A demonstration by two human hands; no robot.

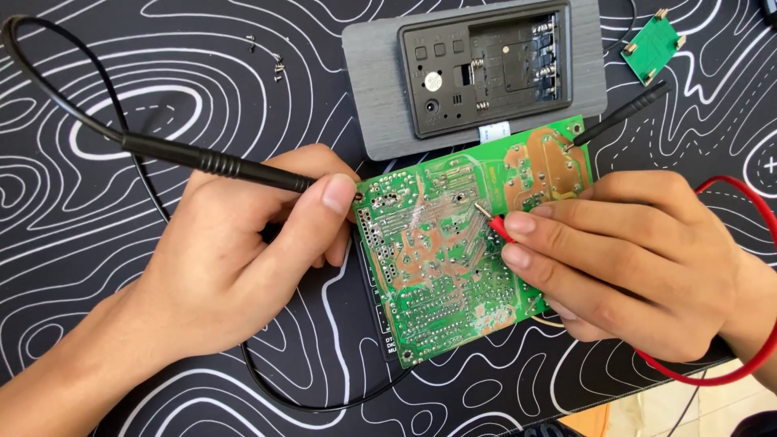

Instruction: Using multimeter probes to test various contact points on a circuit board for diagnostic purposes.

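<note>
A green circuit board [441,251] lies solder side up in the middle of the black patterned mat [97,243], resting on a dark flat object whose edge shows beneath it. My left hand [235,259] grips a black test probe [210,162], and its tip meets the board's left top corner by my thumb. My right hand [615,259] pinches a red test probe [495,225] whose metal tip touches the solder tracks near the board's centre. The red lead [749,364] loops around my right wrist.
A grey device with an open black battery compartment [486,69] lies face down behind the board. A small green board [651,44] sits at the top right. Several tiny screws [275,65] lie at the top left. Another black probe-like tip [623,113] touches the board's right top corner.
</note>
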